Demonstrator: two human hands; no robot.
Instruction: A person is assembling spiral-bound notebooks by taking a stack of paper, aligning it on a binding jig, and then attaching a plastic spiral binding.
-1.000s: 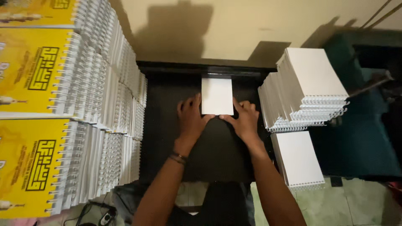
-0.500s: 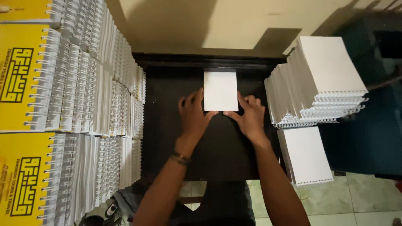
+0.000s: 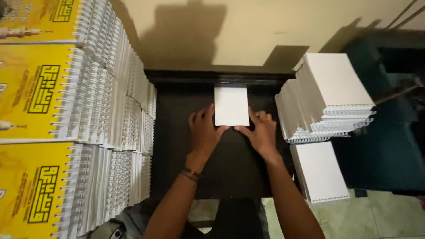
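At the far left, tall stacks of yellow-covered spiral notebooks (image 3: 40, 88) stand side by side, wire bindings facing right, and rise above the edge of the black desk (image 3: 177, 146).

The left hand (image 3: 204, 130) lies palm down on the desk, fingers spread and pointing away from the person. Its thumb touches the lower left corner of the white paper stack (image 3: 231, 106). A dark bracelet (image 3: 191, 175) circles the left wrist.

The white paper stack sits upright in the middle of the desk, close to the rear edge, between the two hands. Its top face is blank.

The right hand (image 3: 261, 132) lies flat on the desk in the same way, fingers spread, with the thumb against the lower right corner of the paper stack. Neither hand grips the stack; both press on it from below and from the sides.

To the right, a fanned pile of white spiral notebooks (image 3: 330, 95) rests just beside the desk. A lower white notebook pile (image 3: 319, 170) lies nearer the person, on a dark teal surface (image 3: 385, 155).
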